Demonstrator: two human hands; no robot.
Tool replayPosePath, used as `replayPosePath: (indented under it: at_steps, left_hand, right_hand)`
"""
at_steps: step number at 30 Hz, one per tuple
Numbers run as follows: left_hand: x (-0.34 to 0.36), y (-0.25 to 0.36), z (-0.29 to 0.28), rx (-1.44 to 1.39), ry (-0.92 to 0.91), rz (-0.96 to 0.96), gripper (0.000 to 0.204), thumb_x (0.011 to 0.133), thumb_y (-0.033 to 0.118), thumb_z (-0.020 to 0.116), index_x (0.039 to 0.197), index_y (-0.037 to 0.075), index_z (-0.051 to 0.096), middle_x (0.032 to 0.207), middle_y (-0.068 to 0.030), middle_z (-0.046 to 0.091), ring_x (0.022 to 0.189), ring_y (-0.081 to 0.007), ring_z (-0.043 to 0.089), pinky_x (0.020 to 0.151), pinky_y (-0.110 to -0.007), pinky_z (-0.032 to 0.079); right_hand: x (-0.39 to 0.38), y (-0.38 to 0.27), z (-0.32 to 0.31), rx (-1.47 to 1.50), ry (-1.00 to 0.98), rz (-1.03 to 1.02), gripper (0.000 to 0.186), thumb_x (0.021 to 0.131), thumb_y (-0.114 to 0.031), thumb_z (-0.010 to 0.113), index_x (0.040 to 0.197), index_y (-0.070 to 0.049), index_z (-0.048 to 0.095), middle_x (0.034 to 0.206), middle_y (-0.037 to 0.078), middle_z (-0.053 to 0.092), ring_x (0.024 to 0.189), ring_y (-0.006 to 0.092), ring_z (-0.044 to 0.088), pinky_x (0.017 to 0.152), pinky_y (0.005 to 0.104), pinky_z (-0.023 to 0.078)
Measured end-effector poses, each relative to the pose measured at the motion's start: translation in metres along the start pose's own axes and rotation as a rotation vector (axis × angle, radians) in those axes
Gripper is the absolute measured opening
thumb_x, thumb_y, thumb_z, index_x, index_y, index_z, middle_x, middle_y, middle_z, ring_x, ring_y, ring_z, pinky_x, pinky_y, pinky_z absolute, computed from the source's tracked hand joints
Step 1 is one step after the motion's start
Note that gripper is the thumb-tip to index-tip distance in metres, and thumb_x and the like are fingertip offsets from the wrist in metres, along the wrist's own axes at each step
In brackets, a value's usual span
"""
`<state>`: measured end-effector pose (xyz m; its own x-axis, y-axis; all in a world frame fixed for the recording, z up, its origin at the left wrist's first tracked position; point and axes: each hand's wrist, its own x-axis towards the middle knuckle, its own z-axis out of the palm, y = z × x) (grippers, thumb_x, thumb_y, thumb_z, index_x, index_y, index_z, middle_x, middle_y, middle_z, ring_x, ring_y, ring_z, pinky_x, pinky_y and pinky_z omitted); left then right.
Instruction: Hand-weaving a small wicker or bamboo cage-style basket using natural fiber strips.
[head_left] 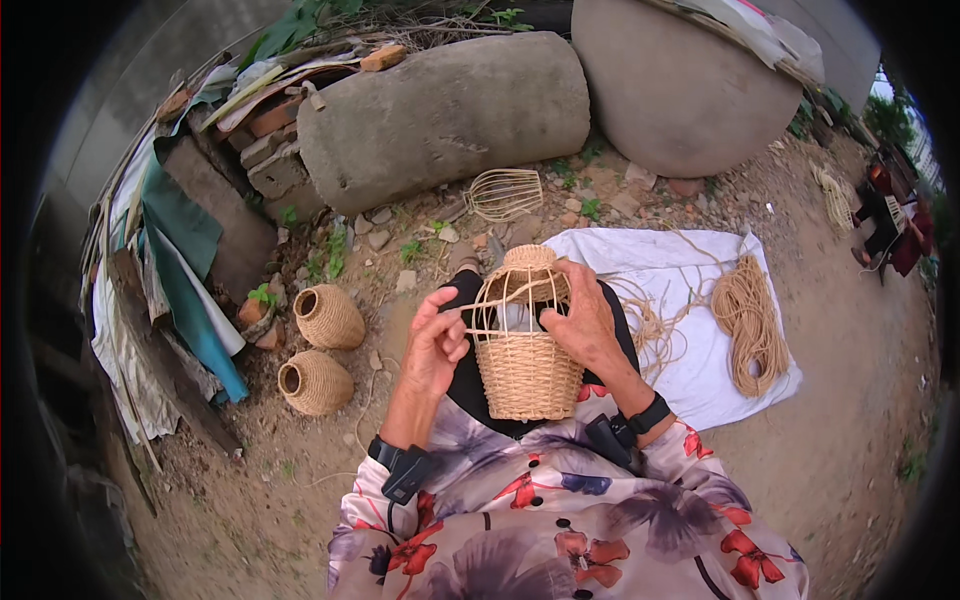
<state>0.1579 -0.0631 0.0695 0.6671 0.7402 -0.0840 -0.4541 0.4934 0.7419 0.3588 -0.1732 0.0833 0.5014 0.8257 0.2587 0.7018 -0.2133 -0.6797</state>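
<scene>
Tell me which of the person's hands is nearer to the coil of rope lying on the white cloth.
Right. The right hand grips the half-woven basket on the side facing the rope coil; the left hand is on the basket's far side, farther from it.

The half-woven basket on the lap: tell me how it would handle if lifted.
The half-woven basket probably lifts light, being thin fibre on a wire frame. Its woven lower part likely stays stiff; the bare wires above may flex where the right hand grips them. The loose strand at the left hand would trail.

Soft daylight, fisheye-bent dark rim
</scene>
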Motion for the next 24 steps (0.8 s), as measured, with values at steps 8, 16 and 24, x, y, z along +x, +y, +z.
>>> replayPosePath:
  at_steps: [8, 16, 24]
  left_hand:
    - [-0.041, 0.036, -0.069, 0.098, 0.079, -0.05, 0.038, 0.091, 0.007, 0.059, 0.128, 0.0, 0.051, 0.075, -0.0035, 0.059, 0.058, -0.0095, 0.056, 0.053, -0.024, 0.049]
    - [-0.055, 0.019, -0.071, 0.904, 0.656, 0.367, 0.02, 0.095, 0.021, 0.055, 0.089, 0.002, 0.06, 0.061, -0.004, 0.058, 0.044, -0.0083, 0.047, 0.039, -0.025, 0.037]
    - [-0.116, 0.012, -0.287, 1.592, 1.242, 0.383, 0.037, 0.092, 0.039, 0.061, 0.095, 0.002, 0.064, 0.062, -0.0031, 0.056, 0.047, -0.011, 0.049, 0.041, -0.027, 0.039]
  right_hand:
    - [-0.007, 0.012, -0.011, 0.307, 0.006, 0.109, 0.06, 0.071, -0.014, 0.063, 0.127, -0.005, 0.044, 0.122, 0.018, 0.049, 0.112, 0.0344, 0.054, 0.095, 0.0401, 0.045]
    - [-0.011, 0.014, -0.008, 0.273, 0.042, 0.079, 0.057, 0.071, -0.011, 0.062, 0.125, -0.004, 0.046, 0.12, 0.016, 0.051, 0.107, 0.032, 0.057, 0.092, 0.0398, 0.047]
    - [-0.019, 0.029, -0.006, 0.386, 0.073, 0.098, 0.055, 0.072, -0.008, 0.06, 0.125, -0.002, 0.046, 0.115, 0.013, 0.052, 0.095, 0.0249, 0.058, 0.085, 0.0362, 0.048]
